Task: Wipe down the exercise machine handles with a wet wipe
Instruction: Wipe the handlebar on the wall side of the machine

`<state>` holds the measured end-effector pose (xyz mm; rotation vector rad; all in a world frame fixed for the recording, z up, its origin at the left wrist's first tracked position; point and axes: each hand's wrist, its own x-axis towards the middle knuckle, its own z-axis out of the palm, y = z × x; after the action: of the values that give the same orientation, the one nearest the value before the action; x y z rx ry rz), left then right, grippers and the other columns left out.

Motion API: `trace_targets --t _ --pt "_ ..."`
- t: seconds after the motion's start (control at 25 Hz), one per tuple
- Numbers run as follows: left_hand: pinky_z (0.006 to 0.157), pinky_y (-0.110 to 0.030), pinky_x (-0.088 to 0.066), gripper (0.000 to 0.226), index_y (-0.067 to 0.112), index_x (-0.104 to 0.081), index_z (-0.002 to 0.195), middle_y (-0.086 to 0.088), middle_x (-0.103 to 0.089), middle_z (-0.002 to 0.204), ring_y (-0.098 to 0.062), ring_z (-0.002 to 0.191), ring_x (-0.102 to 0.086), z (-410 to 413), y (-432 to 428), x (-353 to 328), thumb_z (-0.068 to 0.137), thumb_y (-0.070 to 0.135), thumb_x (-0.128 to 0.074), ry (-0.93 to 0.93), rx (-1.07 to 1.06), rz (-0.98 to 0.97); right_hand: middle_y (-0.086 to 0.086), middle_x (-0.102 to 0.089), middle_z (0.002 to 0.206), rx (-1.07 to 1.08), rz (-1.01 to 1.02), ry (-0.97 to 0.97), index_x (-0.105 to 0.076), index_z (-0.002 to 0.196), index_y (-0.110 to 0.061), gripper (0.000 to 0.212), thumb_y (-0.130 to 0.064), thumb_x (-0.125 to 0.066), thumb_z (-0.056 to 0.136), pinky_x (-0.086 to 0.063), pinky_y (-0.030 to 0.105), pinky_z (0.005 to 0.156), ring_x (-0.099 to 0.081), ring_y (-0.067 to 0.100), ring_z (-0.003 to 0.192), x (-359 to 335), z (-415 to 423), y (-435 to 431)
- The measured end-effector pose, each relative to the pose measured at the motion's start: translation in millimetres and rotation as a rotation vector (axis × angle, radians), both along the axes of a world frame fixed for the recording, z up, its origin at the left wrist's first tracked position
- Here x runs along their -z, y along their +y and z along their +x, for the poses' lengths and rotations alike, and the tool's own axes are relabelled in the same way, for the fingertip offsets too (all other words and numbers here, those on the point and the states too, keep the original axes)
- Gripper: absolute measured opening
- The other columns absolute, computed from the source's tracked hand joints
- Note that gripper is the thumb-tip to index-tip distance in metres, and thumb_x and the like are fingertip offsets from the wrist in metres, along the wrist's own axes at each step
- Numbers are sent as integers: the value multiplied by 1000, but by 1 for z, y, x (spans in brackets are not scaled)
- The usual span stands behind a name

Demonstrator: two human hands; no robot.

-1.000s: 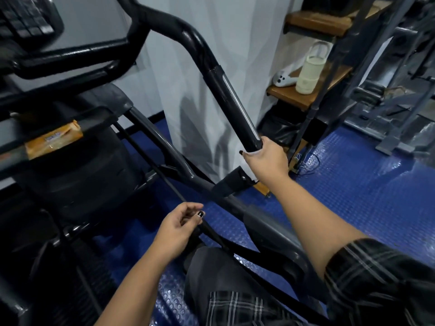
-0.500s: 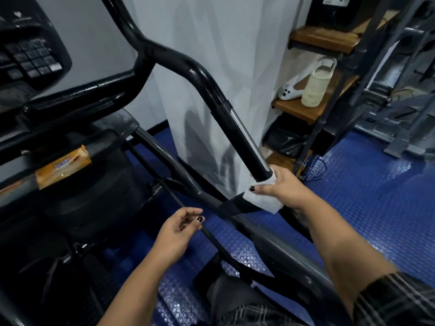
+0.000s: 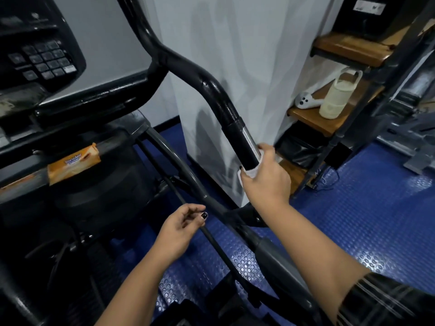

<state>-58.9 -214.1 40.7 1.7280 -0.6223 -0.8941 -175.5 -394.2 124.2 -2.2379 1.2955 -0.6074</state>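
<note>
The right hand (image 3: 266, 180) was wrapped around the lower end of the black handle (image 3: 242, 142), its fingers clamped on one white wet wipe (image 3: 250, 171) pressed between palm and grip, forearm reaching up. The left hand (image 3: 181, 229) hung lower, fingers loosely curled and empty, beside a thin black rod (image 3: 188, 203).

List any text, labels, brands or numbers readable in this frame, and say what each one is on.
Nothing can be read for certain.
Orange packet on the machine frame: blue printed wording, too blurred to read.
Console keypad: key markings too small and dark to read.
White label on the black box on the top shelf: print too small to read.
</note>
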Motion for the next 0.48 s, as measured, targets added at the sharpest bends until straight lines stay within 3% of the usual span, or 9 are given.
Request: trace_targets --t 0.12,0.2,0.28,0.4,0.48 --pt "83 -27 -51 19 25 -66 106 -12 -70 107 -23 98 -69 -10 5 4 95 12 -61 19 -54 -17 -1 -60 88 -124 83 -75 -28 139 -23 73 -26 -72 81 -42 30 63 -61 25 82 -24 19 -14" --pt "90 -31 -53 18 24 -66 106 -12 -70 106 -24 98 -69 -21 9 8 94 11 -61 30 -101 -24 -6 -53 87 -215 161 -117 -34 131 -18 70 -28 -76 76 -43 27 63 -59 19 82 -40 33 -28" --pt "93 -33 -53 17 22 -66 106 -13 -70 106 -22 96 -70 -35 14 12 94 11 -61 39 -138 -30 -6 -57 88 -313 390 -195 -42 121 -13 67 -28 -83 70 -48 21 59 -61 12 75 -53 43 -42" --pt "91 -31 -52 17 21 -66 106 -13 -70 105 -18 93 -71 -56 17 18 94 10 -60 58 -170 -31 11 -71 85 -503 844 -295 -57 114 -3 59 -30 -84 69 -51 27 48 -69 23 65 -57 43 -58" --pt "90 -29 -52 17 21 -66 106 -12 -71 105 -17 93 -71 -69 19 19 95 11 -60 56 -173 -19 18 -73 87 -591 898 -287 -63 109 -4 48 -39 -77 79 -54 33 53 -70 28 68 -53 39 -60"
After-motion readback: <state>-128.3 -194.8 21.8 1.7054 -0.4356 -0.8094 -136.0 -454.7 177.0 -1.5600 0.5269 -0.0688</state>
